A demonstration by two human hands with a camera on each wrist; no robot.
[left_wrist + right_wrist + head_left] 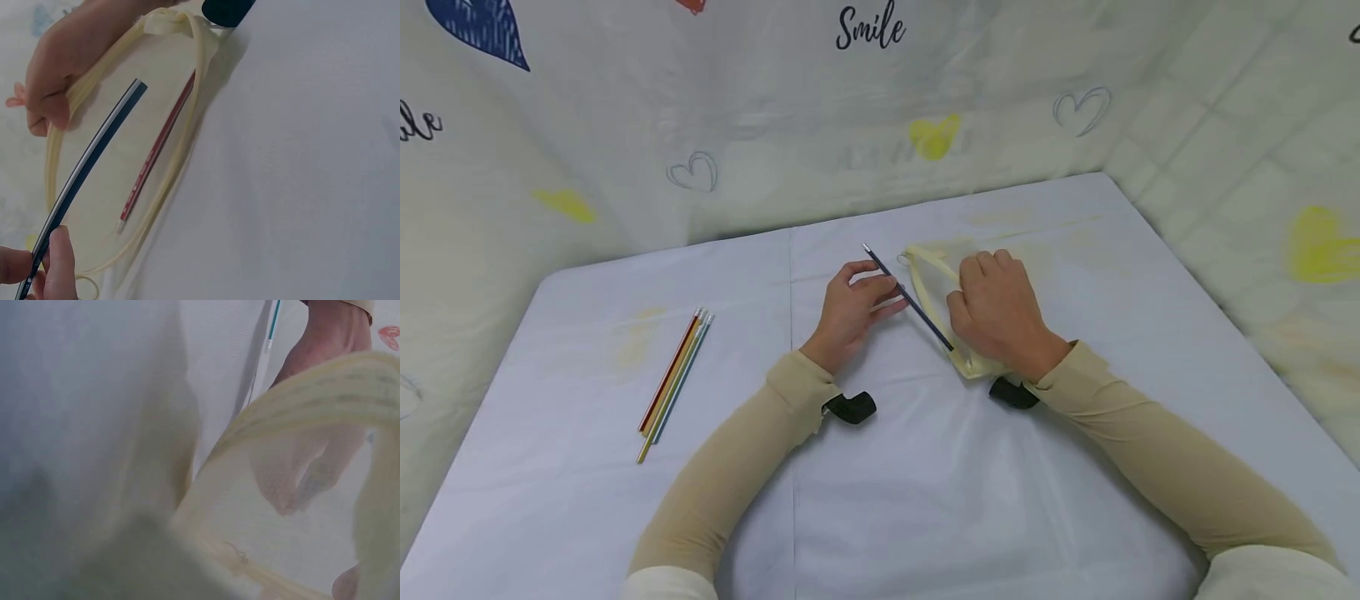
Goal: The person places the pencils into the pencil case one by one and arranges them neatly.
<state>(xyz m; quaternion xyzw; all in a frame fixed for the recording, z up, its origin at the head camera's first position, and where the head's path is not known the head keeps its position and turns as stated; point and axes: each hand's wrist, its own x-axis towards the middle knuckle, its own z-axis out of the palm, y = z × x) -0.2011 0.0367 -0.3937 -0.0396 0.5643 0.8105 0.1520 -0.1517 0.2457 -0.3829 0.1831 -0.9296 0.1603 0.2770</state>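
Note:
My left hand (859,307) pinches a dark blue pencil (917,310) between thumb and fingers. The pencil slants across the mouth of a pale yellow, see-through pouch (922,287). In the left wrist view, the pouch's edge (199,94) forms a wide loop, and a red pencil (156,150) lies inside it. My right hand (996,304) grips the far edge of the pouch with curled fingers and holds the mouth apart. Through the sheer pouch wall (269,487) in the right wrist view, the left hand shows faintly; the blue pencil cannot be made out there.
Several pencils (676,379), among them red, yellow and teal ones, lie side by side on the white-covered table (587,500) at the left. A black wrist mount (852,408) hangs under the left sleeve. A printed cloth wall (775,108) stands behind the table.

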